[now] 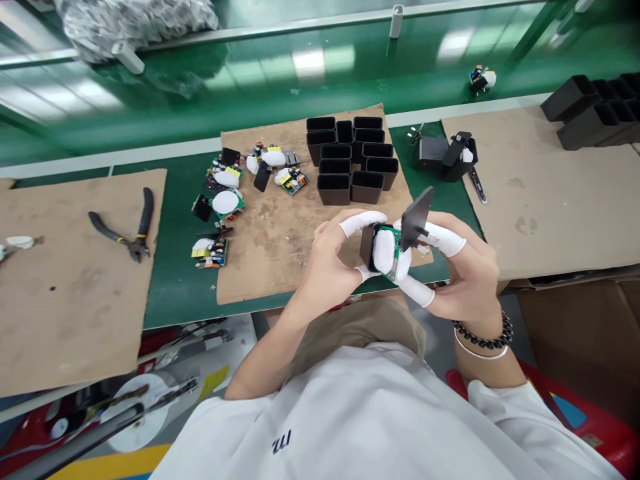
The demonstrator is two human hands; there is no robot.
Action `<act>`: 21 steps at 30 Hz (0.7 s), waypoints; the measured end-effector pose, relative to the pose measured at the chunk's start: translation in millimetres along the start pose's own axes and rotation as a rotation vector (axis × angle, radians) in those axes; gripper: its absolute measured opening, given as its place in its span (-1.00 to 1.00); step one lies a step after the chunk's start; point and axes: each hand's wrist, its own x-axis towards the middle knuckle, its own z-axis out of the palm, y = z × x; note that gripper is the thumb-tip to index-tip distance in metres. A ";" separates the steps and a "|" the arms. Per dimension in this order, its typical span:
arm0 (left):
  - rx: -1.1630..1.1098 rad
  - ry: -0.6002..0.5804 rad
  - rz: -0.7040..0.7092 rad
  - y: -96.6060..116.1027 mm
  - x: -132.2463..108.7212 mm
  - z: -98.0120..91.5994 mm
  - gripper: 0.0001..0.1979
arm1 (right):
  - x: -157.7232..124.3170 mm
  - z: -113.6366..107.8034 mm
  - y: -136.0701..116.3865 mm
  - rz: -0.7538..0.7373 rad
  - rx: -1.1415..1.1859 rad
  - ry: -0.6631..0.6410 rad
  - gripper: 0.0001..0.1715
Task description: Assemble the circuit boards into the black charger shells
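Left hand (334, 252) half-curled, case (367, 247) is gripped; board (385, 252) is pinched in right hand (466, 272), near-right corner of the cardboard (267, 240).

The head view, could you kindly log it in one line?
left hand holds black rectangular plastic case; right hand holds populated green circuit board; board at case opening

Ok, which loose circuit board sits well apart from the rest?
The circuit board at the upper right, on the green surface beyond the white strip; the other loose boards gather around the left part of the middle cardboard.
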 end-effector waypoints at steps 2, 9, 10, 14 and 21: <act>-0.003 0.014 0.001 -2.4 -1.2 0.2 -0.37 | -0.1 0.2 -0.8 -0.030 -0.015 -0.002 -0.24; -0.062 0.037 0.063 -7.4 -5.1 -2.1 -0.40 | 0.0 1.3 -5.9 0.017 0.003 -0.059 -0.21; -0.060 0.040 0.056 -8.3 -5.3 -2.6 -0.39 | 0.7 2.0 -6.7 0.030 0.003 -0.071 -0.24; -0.016 0.027 -0.042 -14.2 -7.0 -3.6 -0.38 | 4.6 3.5 -6.1 0.127 -0.026 -0.178 -0.33; -0.337 -0.162 -0.271 -9.7 -18.2 -18.6 -0.28 | 16.0 -12.9 8.3 0.326 0.172 -0.280 -0.18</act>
